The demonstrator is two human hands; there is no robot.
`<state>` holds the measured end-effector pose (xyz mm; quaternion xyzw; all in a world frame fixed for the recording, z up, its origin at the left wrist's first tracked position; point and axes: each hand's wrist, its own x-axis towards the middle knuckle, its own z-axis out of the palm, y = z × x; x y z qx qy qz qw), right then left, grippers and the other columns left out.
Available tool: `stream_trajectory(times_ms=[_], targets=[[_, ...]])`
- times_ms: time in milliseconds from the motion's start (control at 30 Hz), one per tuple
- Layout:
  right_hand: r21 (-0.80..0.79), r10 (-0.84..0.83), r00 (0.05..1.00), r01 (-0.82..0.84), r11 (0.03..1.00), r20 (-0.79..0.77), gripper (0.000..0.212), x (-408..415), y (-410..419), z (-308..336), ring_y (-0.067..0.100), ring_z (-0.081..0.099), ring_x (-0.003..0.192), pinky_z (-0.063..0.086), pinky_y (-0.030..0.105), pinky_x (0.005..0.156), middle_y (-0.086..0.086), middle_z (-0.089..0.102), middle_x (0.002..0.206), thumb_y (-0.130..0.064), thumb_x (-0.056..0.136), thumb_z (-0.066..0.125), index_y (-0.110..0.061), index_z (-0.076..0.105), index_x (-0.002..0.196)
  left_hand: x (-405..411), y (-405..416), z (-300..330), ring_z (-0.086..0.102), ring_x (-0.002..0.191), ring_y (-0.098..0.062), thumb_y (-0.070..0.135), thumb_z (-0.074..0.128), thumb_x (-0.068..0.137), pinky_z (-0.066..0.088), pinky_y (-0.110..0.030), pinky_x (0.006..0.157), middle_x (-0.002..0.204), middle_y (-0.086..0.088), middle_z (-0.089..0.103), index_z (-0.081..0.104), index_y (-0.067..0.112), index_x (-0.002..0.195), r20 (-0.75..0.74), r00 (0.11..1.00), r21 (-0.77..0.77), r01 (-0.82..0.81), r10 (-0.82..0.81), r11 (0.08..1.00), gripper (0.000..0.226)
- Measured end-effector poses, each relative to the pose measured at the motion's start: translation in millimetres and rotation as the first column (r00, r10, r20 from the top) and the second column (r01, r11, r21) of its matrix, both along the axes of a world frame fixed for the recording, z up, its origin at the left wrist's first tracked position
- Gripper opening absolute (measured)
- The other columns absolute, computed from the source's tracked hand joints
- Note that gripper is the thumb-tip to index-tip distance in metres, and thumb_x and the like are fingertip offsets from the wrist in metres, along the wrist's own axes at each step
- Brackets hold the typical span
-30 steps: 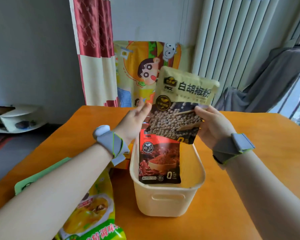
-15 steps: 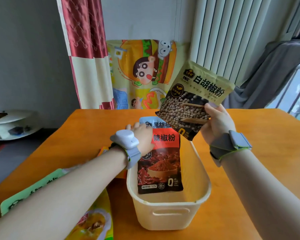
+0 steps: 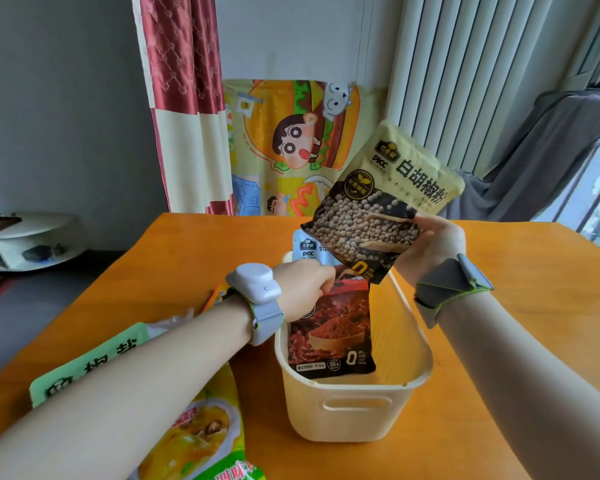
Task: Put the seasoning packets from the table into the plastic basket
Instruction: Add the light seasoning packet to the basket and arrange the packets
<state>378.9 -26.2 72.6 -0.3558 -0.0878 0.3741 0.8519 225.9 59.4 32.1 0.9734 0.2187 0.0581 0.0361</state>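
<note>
A cream plastic basket (image 3: 357, 407) stands on the orange table in front of me. Inside it a red chili powder packet (image 3: 333, 337) stands upright, with a light blue packet (image 3: 307, 249) behind it. My left hand (image 3: 302, 289) rests over the top of the red packet, fingers curled on it. My right hand (image 3: 430, 247) holds a white pepper packet (image 3: 381, 202) tilted in the air above the basket's far end. More packets lie at the left: a green one (image 3: 94, 362), a yellow one (image 3: 194, 431) and an orange one (image 3: 215, 296).
The orange table (image 3: 516, 306) stretches to the right and behind the basket. A cartoon-print bag (image 3: 291, 147) stands past the table's far edge, next to a red and cream curtain (image 3: 184, 98). A low white shelf (image 3: 25, 240) is at the far left.
My left hand has gone from the raised white pepper packet down onto the red packet in the basket. My right hand has tilted the white pepper packet and keeps it up alone.
</note>
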Motion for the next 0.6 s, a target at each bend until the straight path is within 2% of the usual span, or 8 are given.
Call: stream_trajectory(times_ms=[67, 133, 200, 267, 333, 433, 533, 600], targets=[[0.008, 0.022, 0.999, -0.022, 1.0, 0.023, 0.028, 3.6, 1.9, 4.0, 0.023, 0.06, 0.098, 0.046, 0.034, 0.091, 0.011, 0.064, 0.104, -0.006, 0.09, 0.031, -0.005, 0.058, 0.098, -9.7, -8.3, 7.1, 0.055, 0.084, -0.031, 0.008, 0.039, 0.093, 0.042, -0.04, 0.066, 0.088, -0.009, 0.056, 0.049, 0.014, 0.104, 0.035, 0.999, -0.01, 0.024, -0.023, 1.0, 0.016], [-0.007, 0.105, 0.991, -0.105, 0.994, 0.083, 0.024, 4.4, 0.5, 8.1, 0.026, 0.059, 0.086, 0.05, 0.034, 0.076, 0.01, 0.06, 0.092, -0.009, 0.089, 0.033, -0.007, 0.056, 0.085, -18.8, -18.0, 13.9, 0.054, 0.072, -0.031, 0.012, 0.038, 0.095, 0.042, -0.043, 0.062, 0.078, -0.012, 0.055, 0.048, 0.014, 0.104, 0.107, 0.991, -0.024, 0.078, -0.075, 0.997, 0.014], [-0.102, 0.201, 0.952, -0.182, 0.978, 0.233, 0.023, 3.8, -0.7, 4.6, 0.029, 0.058, 0.083, 0.05, 0.033, 0.066, 0.011, 0.059, 0.089, -0.011, 0.089, 0.033, -0.007, 0.054, 0.082, -29.8, -27.6, 17.0, 0.053, 0.067, -0.033, 0.015, 0.038, 0.096, 0.041, -0.043, 0.06, 0.075, -0.017, 0.058, 0.049, 0.012, 0.101, 0.199, 0.969, -0.071, 0.161, -0.144, 0.984, 0.012], [-0.231, 0.259, 0.919, -0.194, 0.953, 0.298, 0.018, 4.9, 0.1, -7.7, 0.03, 0.057, 0.085, 0.048, 0.033, 0.068, 0.016, 0.058, 0.095, -0.011, 0.088, 0.037, -0.005, 0.054, 0.085, -38.7, -35.8, 16.5, 0.055, 0.065, -0.032, 0.017, 0.04, 0.095, 0.043, -0.044, 0.063, 0.076, -0.017, 0.062, 0.049, 0.014, 0.1, 0.266, 0.946, -0.104, 0.22, -0.186, 0.97, 0.011], [-0.413, 0.349, 0.874, -0.195, 0.89, 0.339, 0.015, 4.4, -0.5, -16.7, 0.03, 0.061, 0.083, 0.052, 0.032, 0.064, 0.018, 0.06, 0.101, -0.008, 0.088, 0.045, -0.002, 0.057, 0.093, -41.9, -38.1, 14.6, 0.059, 0.069, -0.03, 0.023, 0.041, 0.093, 0.047, -0.045, 0.066, 0.079, -0.013, 0.067, 0.051, 0.016, 0.102, 0.33, 0.931, -0.092, 0.193, -0.153, 0.977, 0.015], [-0.55, 0.464, 0.782, -0.19, 0.814, 0.416, 0.011, 1.4, -6.8, -16.4, 0.017, 0.066, 0.054, 0.054, 0.023, 0.045, 0.014, 0.063, 0.081, 0.003, 0.087, 0.051, -0.004, 0.059, 0.084, -43.8, -34.9, 13.7, 0.063, 0.08, -0.029, 0.024, 0.049, 0.091, 0.049, -0.035, 0.077, 0.09, -0.004, 0.072, 0.055, 0.015, 0.109, 0.437, 0.899, -0.105, 0.072, -0.019, 0.992, 0.021], [-0.568, 0.497, 0.75, -0.199, 0.799, 0.436, 0.015, 0.1, -9.2, -12.1, 0.019, 0.065, 0.058, 0.058, 0.026, 0.052, 0.013, 0.063, 0.08, 0.007, 0.081, 0.06, -0.007, 0.057, 0.087, -44.9, -25.5, 8.6, 0.061, 0.082, -0.032, 0.024, 0.054, 0.088, 0.045, -0.036, 0.081, 0.079, -0.006, 0.069, 0.06, 0.013, 0.104, 0.419, 0.904, -0.112, -0.036, 0.08, 0.993, 0.02], [-0.616, 0.544, 0.686, -0.175, 0.768, 0.483, 0.013, -1.8, -8.0, -13.1, 0.02, 0.064, 0.063, 0.058, 0.032, 0.064, 0.013, 0.064, 0.081, 0.004, 0.081, 0.062, -0.009, 0.059, 0.083, -45.8, -19.9, 2.7, 0.061, 0.082, -0.034, 0.024, 0.053, 0.088, 0.046, -0.037, 0.079, 0.08, -0.01, 0.069, 0.06, 0.009, 0.101, 0.377, 0.921, -0.136, -0.055, 0.103, 0.989, 0.021]])
